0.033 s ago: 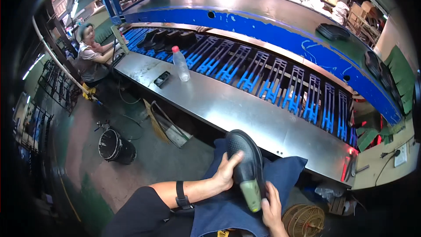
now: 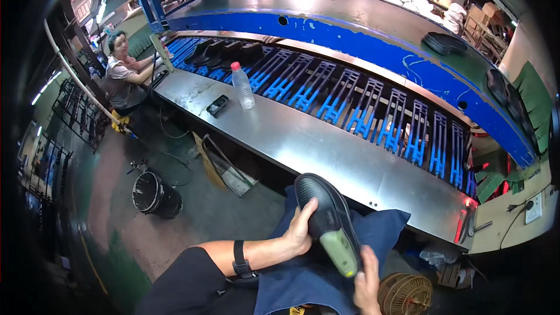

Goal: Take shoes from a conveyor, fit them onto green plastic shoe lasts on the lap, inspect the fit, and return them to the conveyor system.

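Observation:
A black shoe, with an olive-green piece filling its heel end, is tilted above my lap, toe pointing away from me. My left hand is closed round its left side, the thumb pressed on the dark upper. By the heel, on the right side, is my right hand, its fingers stretched out along the edge; whether they touch the shoe is hard to make out. A blue cloth lies under the shoe across my lap.
Ahead runs a metal bench with a red-capped clear bottle and a small black tray. Behind it is a blue-armed rack carrying several dark shoes. A bucket stands on the left floor; a person sits beyond.
The shoe has turned a little, its toe swinging left and its heel right. My right hand has shifted slightly right and down along the heel. My left hand keeps its hold.

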